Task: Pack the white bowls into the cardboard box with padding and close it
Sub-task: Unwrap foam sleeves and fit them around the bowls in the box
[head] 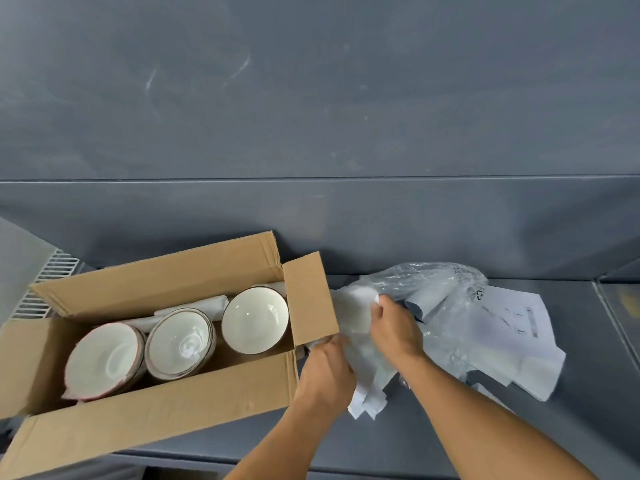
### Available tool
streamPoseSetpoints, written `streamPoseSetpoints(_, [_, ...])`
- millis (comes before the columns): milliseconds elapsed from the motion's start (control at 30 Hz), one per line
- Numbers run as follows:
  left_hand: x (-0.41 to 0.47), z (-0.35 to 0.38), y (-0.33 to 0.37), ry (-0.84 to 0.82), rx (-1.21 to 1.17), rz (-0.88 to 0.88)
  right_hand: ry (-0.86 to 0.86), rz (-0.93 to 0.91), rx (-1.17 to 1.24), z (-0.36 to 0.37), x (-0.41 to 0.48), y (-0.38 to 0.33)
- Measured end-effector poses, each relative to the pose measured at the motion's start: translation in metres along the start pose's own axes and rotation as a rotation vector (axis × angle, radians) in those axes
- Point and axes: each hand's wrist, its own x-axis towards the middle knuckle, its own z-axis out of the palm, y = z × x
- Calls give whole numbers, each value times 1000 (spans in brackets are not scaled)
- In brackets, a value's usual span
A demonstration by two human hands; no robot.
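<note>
Several white bowls sit in the open cardboard box at left; just right of it, left hand and right hand both grasp white padding (probably cushioning for the bowls) beside a plastic bag

I see a plain tan box. Inside the box, the left stack is white with pink rims, the middle stack white with brown rims, and the right bowl white with a dark rim. Right of the box, the padding sheet is white, the bag clear with black print, the paper white with dark markings. The table under the box is slate grey.
</note>
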Motion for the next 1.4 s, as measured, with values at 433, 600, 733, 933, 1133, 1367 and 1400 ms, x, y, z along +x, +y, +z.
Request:
streamPoseSetpoints(433, [-2,-3,32,-24,-713,-448,43,138,299,-94,-19,61])
streamPoseSetpoints(600, [-7,-10,40,-123,-851,-463,-52,175,543,-107,-38,73])
streamPoseSetpoints(733, [-17,-20,37,-110,-922,-309,-187,137,653,-107,-45,67])
streamPoseSetpoints(933, [-26,-51,25,-110,-1221,-280,-328,126,919,-109,-52,46])
streamPoseSetpoints(1133, [-31,-69,6,-169,-1388,-309,-492,165,1071,-111,-58,26])
streamPoseSetpoints(1367, [-35,-70,-8,-90,-1062,-226,-452,28,746,-97,-63,18])
streamPoseSetpoints(1400, [-37,-71,-11,-89,-1074,-212,-445,37,775,-96,-64,17])
